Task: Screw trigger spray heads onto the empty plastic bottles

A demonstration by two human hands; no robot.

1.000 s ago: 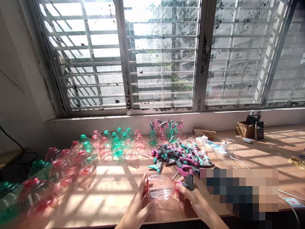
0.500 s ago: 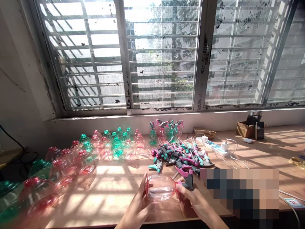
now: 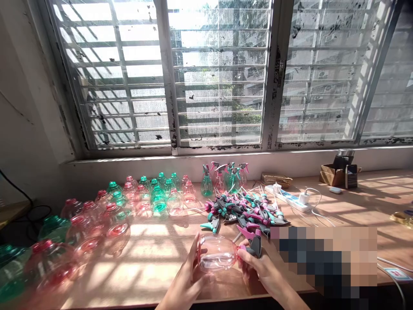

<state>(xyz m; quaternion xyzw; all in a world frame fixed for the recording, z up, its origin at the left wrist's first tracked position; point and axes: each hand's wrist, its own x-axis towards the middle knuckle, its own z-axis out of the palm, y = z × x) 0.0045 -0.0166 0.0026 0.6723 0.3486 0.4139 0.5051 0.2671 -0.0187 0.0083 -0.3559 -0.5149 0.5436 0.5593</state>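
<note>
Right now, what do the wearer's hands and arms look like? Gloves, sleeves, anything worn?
Left hand and right hand are bare: no gloves, and no rings or watch that I can see. The forearms are bare too, with no sleeves in view down to the picture's bottom edge. No markings visible.

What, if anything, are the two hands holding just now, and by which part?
One clear pink bottle, lying sideways, held by both: the left hand cups its base end, the right hand holds its neck end, where a trigger sprayer sits.
</note>
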